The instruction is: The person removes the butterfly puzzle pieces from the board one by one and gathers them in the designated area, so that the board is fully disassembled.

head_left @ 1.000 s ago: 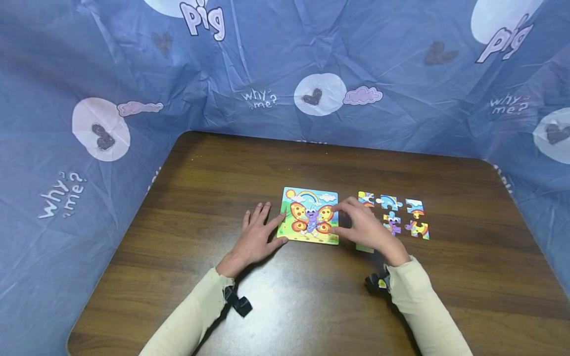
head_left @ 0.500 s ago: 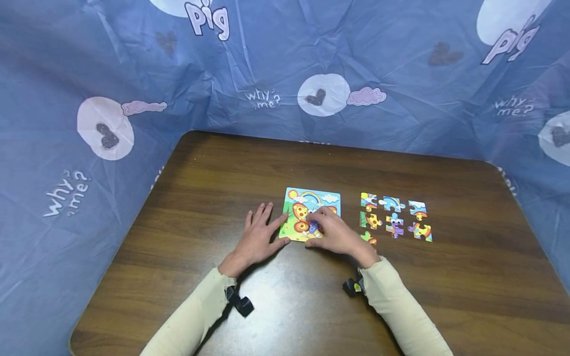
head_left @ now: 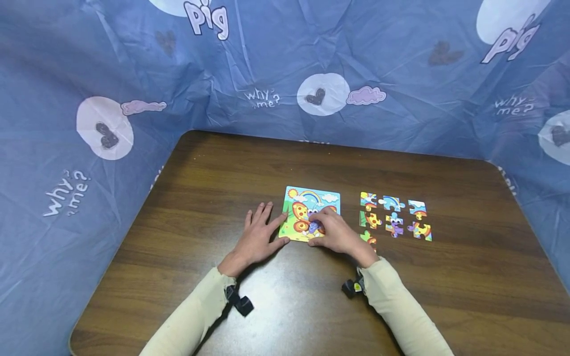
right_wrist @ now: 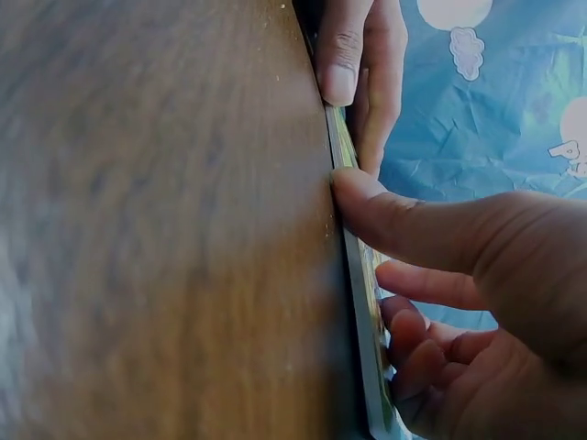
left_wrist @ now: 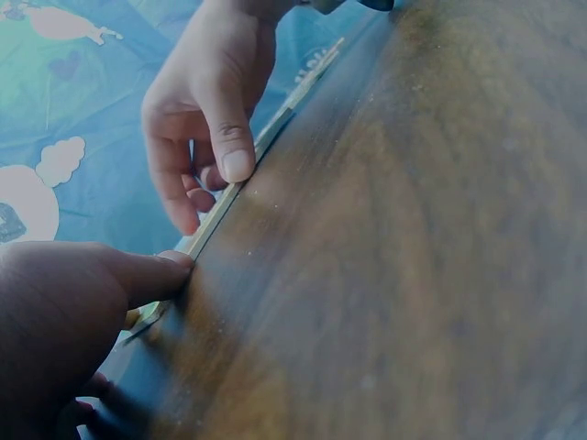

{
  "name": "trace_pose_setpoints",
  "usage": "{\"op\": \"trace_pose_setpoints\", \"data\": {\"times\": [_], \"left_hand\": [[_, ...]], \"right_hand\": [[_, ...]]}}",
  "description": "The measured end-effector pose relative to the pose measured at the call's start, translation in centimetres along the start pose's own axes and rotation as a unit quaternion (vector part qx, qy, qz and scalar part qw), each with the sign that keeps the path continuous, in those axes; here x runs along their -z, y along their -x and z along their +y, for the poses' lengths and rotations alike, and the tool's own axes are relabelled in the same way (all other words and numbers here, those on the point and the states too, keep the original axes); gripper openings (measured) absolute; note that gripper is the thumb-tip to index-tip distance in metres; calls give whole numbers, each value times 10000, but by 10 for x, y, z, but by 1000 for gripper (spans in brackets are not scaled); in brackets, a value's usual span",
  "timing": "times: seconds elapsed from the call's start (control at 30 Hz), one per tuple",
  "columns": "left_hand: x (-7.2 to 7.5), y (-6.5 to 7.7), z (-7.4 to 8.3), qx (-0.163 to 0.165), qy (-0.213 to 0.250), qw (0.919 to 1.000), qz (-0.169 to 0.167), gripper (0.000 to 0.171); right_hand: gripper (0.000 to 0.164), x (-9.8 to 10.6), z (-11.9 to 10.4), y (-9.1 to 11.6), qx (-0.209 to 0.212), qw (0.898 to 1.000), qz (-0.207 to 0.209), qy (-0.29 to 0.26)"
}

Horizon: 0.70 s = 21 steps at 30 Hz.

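Observation:
A thin square puzzle board [head_left: 296,195] with a purple butterfly, sun and rainbow lies flat on the table. My left hand [head_left: 254,238] rests at its left side with fingers spread, thumb and forefinger touching the edge. My right hand [head_left: 337,233] bends over the lower middle and right of the board. The right thumb tip [right_wrist: 353,188] is at the front edge and the curled fingers lie on the picture; I cannot tell if they pinch a piece. The board [left_wrist: 271,133] shows nearly edge-on in the left wrist view.
Several loose jigsaw pieces [head_left: 394,225] lie in rows to the right of the board, close by the right hand. The brown wooden table [head_left: 231,163] has rounded corners. A blue printed sheet [head_left: 249,59] rises behind it and on both sides.
My right hand has moved left from the board's right edge onto its lower middle, uncovering loose pieces. Over the last half second it has barely shifted. My left hand has stayed put.

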State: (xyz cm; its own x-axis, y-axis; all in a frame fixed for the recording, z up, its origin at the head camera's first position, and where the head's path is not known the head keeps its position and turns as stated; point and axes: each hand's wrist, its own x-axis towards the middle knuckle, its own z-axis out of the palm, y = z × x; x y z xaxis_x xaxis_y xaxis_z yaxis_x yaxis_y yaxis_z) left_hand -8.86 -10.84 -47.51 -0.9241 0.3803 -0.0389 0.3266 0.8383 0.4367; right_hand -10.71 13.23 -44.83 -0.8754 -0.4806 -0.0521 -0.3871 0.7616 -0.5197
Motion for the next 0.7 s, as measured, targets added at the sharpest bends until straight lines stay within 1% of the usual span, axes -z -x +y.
{"op": "trace_pose_setpoints", "data": {"times": [0.23, 0.43, 0.7], "left_hand": [[1, 0, 0, 0, -24, 10000, 19, 67], [-1, -1, 0, -13, -17, 10000, 61, 66], [-3, -1, -1, -27, -17, 10000, 84, 66]], "right_hand": [[60, -2, 1, -1, -101, 9998, 27, -169], [56, -3, 1, 2, 11, 9996, 194, -206], [52, -4, 1, 3, 253, 9990, 375, 39]]}}
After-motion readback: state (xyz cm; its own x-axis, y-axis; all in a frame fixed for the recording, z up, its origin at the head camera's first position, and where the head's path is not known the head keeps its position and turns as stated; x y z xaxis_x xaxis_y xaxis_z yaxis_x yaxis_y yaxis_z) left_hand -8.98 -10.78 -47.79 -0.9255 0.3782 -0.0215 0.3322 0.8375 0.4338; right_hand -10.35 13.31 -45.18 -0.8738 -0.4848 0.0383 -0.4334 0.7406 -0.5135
